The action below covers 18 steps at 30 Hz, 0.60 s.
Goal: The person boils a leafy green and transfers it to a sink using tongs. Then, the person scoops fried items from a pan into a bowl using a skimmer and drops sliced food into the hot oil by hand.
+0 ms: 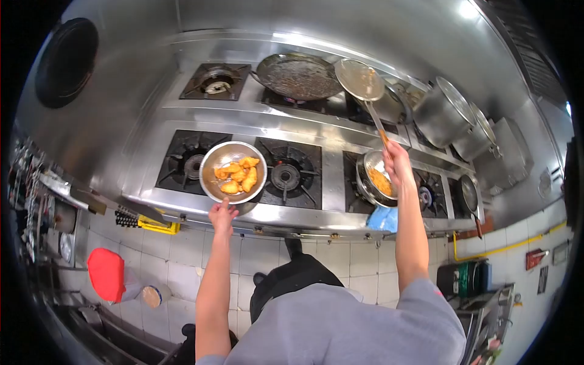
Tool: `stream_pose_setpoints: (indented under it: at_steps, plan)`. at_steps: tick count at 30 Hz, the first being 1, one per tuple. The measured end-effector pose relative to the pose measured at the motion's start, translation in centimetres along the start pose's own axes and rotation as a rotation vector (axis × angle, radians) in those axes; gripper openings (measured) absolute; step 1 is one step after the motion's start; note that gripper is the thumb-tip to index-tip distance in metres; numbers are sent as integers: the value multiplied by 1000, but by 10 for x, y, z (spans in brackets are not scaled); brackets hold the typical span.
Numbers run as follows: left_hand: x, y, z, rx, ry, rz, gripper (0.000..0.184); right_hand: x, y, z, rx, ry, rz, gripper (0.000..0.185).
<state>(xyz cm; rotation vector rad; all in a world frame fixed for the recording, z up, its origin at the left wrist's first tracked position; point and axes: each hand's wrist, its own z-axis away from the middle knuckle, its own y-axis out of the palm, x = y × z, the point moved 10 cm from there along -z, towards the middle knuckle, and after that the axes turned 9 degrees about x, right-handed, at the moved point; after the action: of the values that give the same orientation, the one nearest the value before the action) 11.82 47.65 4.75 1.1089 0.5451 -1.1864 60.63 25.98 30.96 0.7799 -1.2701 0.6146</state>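
Observation:
My left hand (224,217) grips the near rim of a round metal bowl (208,163), which is over the front-left burners. Several golden fried pieces (248,172) lie inside it. My right hand (398,163) is closed round the wooden handle of a mesh skimmer (360,80). The skimmer's round head reaches toward the back of the stove, just right of the big wok, with a few orange-brown crumbs on its mesh. Below my right hand a metal pot (363,180) holds orange-brown bits (380,182); my wrist covers part of it.
A large dark wok (298,76) with oil sits on a back burner. Tall stockpots (447,115) stand at the back right, and a small frying pan (468,193) at the front right. A blue cloth (383,219) hangs at the stove's front edge. A red-covered bin (105,274) stands on the floor.

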Motion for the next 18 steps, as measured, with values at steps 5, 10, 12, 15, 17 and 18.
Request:
stream_pose_setpoints:
  at_steps: [5,10,12,15,17,18]
  plan:
    - [4,-4,-15,37,39,2,26,-27,-93,156,-249,12,250,29]
    - [-14,1,-16,19,59,-62,23,-40,-136,215,-397,18,556,38]
    - [-21,1,-16,-27,75,-106,23,-22,-124,221,-458,-175,1049,45]
    - [-24,-7,-14,-94,114,-148,22,-64,-118,204,-366,-173,1477,49]
    - [-25,-13,-6,-132,138,-182,18,-81,-125,199,-310,-35,1488,51]
    - [-27,-15,2,-144,150,-177,18,-87,-125,193,-248,97,1500,52]
